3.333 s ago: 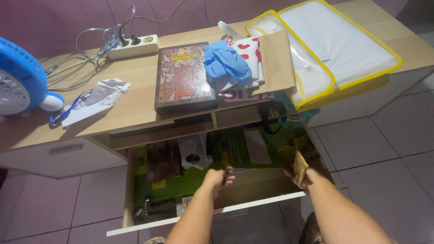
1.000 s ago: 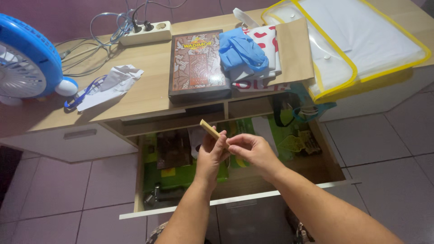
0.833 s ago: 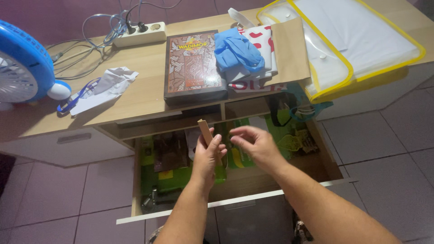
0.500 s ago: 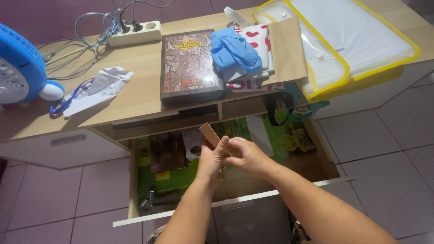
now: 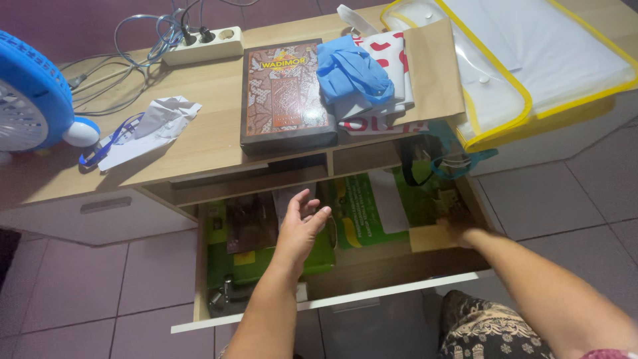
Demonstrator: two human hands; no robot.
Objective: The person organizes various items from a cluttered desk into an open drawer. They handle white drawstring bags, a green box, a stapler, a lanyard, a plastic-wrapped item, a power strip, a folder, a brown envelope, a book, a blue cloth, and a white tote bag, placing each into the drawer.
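L hand [image 5: 300, 229] grip wide, empty, over open drawer [image 5: 266, 312]; R hand [image 5: 458, 229] grip unclear, on tan card [image 5: 428, 237].

One book [image 5: 286, 93], one fan [image 5: 30, 106], one power strip [image 5: 203, 44], two hands, one open drawer [image 5: 332, 299].

bench [image 5: 199, 143]: light wood, beyond the fingers [image 5: 312, 211]
on bench: blue fan [image 5: 26, 110], power strip [image 5: 203, 45], crumpled paper [image 5: 156, 123], patterned box [image 5: 286, 90], blue cloth [image 5: 352, 73], yellow-edged clear folder [image 5: 525, 66]
drawer [image 5: 345, 266]: open, under fingers; green packets [image 5: 362, 213] inside
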